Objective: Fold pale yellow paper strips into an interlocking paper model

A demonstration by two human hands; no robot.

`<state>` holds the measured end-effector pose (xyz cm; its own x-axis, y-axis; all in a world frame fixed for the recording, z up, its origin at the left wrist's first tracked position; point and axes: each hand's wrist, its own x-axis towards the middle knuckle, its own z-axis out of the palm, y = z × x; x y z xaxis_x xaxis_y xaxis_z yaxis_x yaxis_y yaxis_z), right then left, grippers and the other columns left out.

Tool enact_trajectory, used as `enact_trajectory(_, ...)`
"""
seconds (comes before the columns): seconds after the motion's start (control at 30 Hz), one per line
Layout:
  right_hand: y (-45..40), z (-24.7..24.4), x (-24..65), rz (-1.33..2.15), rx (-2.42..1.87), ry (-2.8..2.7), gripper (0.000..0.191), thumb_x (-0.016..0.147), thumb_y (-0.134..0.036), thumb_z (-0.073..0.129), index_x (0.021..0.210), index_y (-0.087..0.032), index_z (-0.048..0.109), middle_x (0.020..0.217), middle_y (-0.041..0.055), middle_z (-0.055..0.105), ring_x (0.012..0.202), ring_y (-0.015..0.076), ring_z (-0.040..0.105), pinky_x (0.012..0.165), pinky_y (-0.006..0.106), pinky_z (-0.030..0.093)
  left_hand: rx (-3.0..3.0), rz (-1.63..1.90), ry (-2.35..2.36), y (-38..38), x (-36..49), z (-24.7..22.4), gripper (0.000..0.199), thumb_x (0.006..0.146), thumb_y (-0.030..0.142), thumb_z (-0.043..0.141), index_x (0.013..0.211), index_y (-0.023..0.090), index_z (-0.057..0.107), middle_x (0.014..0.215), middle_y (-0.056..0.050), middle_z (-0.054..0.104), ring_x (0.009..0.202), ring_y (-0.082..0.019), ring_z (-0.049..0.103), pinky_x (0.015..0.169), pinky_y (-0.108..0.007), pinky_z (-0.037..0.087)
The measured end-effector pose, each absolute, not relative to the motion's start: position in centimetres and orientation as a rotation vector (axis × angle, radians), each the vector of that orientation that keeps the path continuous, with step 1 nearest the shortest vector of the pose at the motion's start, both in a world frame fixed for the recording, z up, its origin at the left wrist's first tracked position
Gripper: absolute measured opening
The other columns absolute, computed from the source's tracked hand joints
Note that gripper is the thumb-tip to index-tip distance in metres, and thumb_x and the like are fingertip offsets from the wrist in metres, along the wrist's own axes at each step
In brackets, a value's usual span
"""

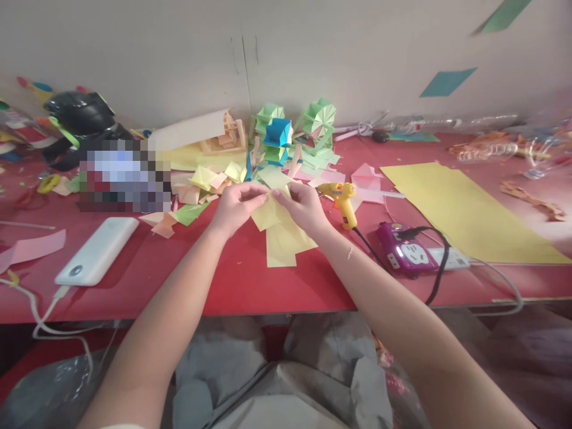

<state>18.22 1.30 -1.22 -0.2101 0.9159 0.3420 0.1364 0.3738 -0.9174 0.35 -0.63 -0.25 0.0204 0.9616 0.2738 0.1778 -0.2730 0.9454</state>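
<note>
The left hand [236,210] and right hand [307,208] pinch a small pale-yellow paper piece [285,190] from both sides, apparently to steady it, above loose pale-yellow paper sheets [280,253] on the red counter [250,292].

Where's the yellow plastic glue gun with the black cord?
In the head view, right of centre: the yellow plastic glue gun lies on the red tabletop, between the bare right hand and the purple plastic power socket.

Read as a paper-craft workspace: red surface [250,292] carried green folded models [319,117], glue gun [347,207] (corded), yellow paper pieces [281,251].
</note>
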Motion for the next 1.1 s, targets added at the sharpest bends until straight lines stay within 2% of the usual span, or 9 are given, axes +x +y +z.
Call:
enact_trajectory(0.27, 1.45, -1.29, 18.29, 0.895, -0.969, -1.647, 0.052, 0.086, -0.055, 0.067, 0.061, -0.022, 0.036, 0.06, -0.0048, 0.031, 0.06, 0.0102, 0.028, 0.054, 0.028, 0.021, 1.541, 1.326, 1.15, -0.57, 0.4, -0.4, 0.027, 0.072, 0.043, 0.086, 0.088, 0.022, 0.081, 0.095, -0.006, 0.08, 0.094, -0.025, 0.074, 0.091, -0.039, 0.058)
enact_trajectory(0.43, 1.28, -1.03, 18.16, 0.896, -0.949, -1.645, 0.06, 0.082, -0.062, 0.069, 0.058, -0.022, 0.031, 0.059, -0.006, 0.024, 0.058, 0.0092, 0.023, 0.054, 0.029, 0.018, 1.556, 1.355, 1.151, -0.38, 0.27, -0.45, 0.027, 0.07, 0.044, 0.088, 0.084, 0.022, 0.081, 0.092, -0.006, 0.08, 0.092, -0.025, 0.074, 0.09, -0.04, 0.059)
enact_trajectory(0.5, 1.21, -0.86, 18.23, 0.97, -0.931, -1.605, 0.058, 0.08, -0.068, 0.069, 0.06, -0.021, 0.04, 0.059, -0.0054, 0.031, 0.057, 0.0091, 0.027, 0.053, 0.028, 0.021, 1.548, 1.36, 1.189, -0.33, 0.18, -0.4, 0.03, 0.069, 0.046, 0.088, 0.083, 0.021, 0.08, 0.09, -0.007, 0.08, 0.09, -0.025, 0.074, 0.089, -0.041, 0.06)
enact_trajectory(0.57, 1.2, -0.73, 18.37, 1.063, -0.902, -1.548, 0.053, 0.077, -0.07, 0.07, 0.069, -0.02, 0.057, 0.063, -0.0026, 0.047, 0.059, 0.0102, 0.037, 0.052, 0.027, 0.028, 1.535, 1.362, 1.225, -0.34, 0.1, -0.31, 0.033, 0.066, 0.047, 0.089, 0.083, 0.021, 0.079, 0.088, -0.007, 0.08, 0.088, -0.026, 0.074, 0.088, -0.042, 0.061)
enact_trajectory(0.63, 1.25, -0.68, 18.54, 1.089, -0.893, -1.52, 0.052, 0.076, -0.071, 0.072, 0.075, -0.019, 0.064, 0.067, -0.0002, 0.055, 0.061, 0.0112, 0.043, 0.052, 0.027, 0.031, 1.53, 1.353, 1.238, -0.38, 0.06, -0.21, 0.034, 0.065, 0.047, 0.09, 0.082, 0.02, 0.078, 0.087, -0.007, 0.079, 0.087, -0.026, 0.074, 0.087, -0.043, 0.061)
enact_trajectory(0.83, 1.32, -0.62, 18.75, 1.088, -0.93, -1.496, 0.053, 0.074, -0.071, 0.073, 0.07, -0.019, 0.064, 0.06, -0.001, 0.052, 0.056, 0.0103, 0.04, 0.05, 0.027, 0.03, 1.523, 1.342, 1.217, -0.46, 0.15, 0.03, 0.035, 0.065, 0.048, 0.089, 0.081, 0.019, 0.076, 0.085, -0.007, 0.078, 0.085, -0.025, 0.073, 0.086, -0.043, 0.06)
enact_trajectory(1.1, 1.25, -0.65, 18.88, 0.929, -0.918, -1.559, 0.048, 0.083, -0.064, 0.068, 0.07, -0.018, 0.065, 0.062, -0.0002, 0.051, 0.059, 0.0114, 0.041, 0.052, 0.028, 0.03, 1.518, 1.253, 1.19, -0.58, 0.11, 0.1, 0.029, 0.066, 0.042, 0.09, 0.08, 0.02, 0.077, 0.085, -0.006, 0.077, 0.086, -0.024, 0.072, 0.086, -0.042, 0.059)
